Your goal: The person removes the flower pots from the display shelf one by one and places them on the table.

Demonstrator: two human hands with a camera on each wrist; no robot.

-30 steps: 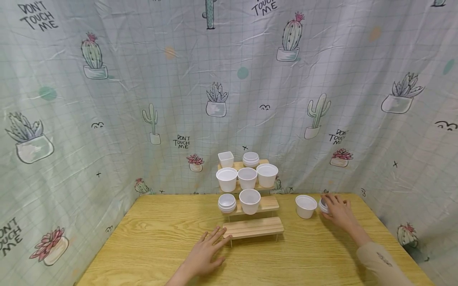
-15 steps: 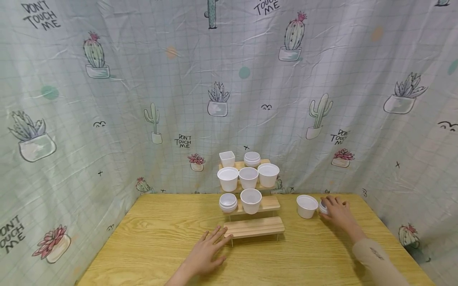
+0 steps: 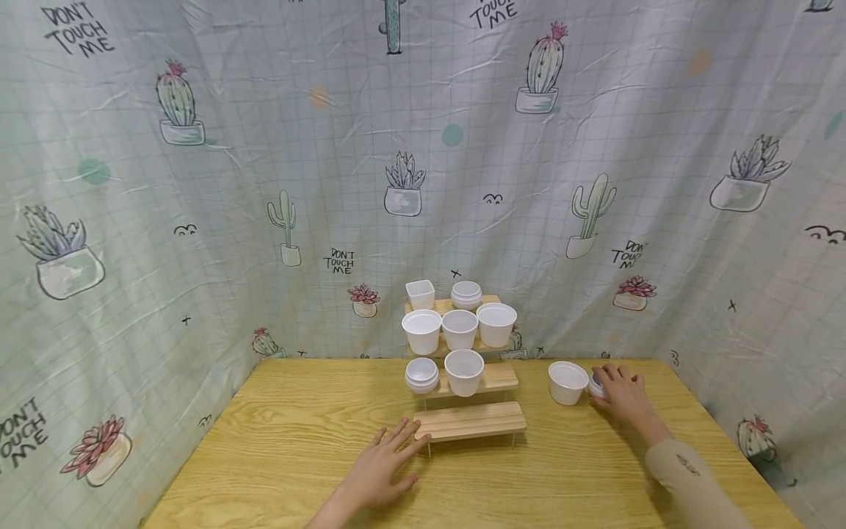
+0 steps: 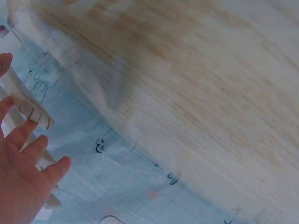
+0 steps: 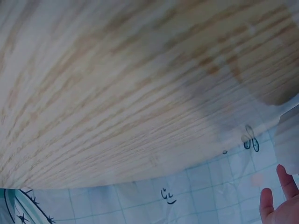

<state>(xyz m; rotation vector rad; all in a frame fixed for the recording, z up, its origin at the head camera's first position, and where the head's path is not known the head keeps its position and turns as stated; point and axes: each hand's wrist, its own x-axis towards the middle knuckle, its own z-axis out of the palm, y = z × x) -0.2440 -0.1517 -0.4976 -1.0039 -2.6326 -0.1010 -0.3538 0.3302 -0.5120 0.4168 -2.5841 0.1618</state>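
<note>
In the head view, my right hand (image 3: 624,400) holds a small round white pot (image 3: 596,383), fingers over its right side and hiding much of it. A larger white pot (image 3: 567,383) stands on the table immediately to its left. My left hand (image 3: 380,470) lies with fingers spread, fingertips at the left end of the lowest step of a wooden tiered stand (image 3: 469,421). The left wrist view has the left fingers (image 4: 57,171) beside the stand's edge. At the right wrist view's edge, part of a white pot (image 5: 287,144) shows near my fingertips.
Several white pots stand on the stand's upper tiers, among them a square pot (image 3: 420,294) and a round ribbed pot (image 3: 421,375). The wood-grain table (image 3: 297,426) extends to both sides. A cactus-print curtain (image 3: 330,147) encloses the back and sides.
My right hand has shifted slightly left with the small pot, narrowing the gap to the larger pot. The left hand stays by the stand. The head view has shifted a little.
</note>
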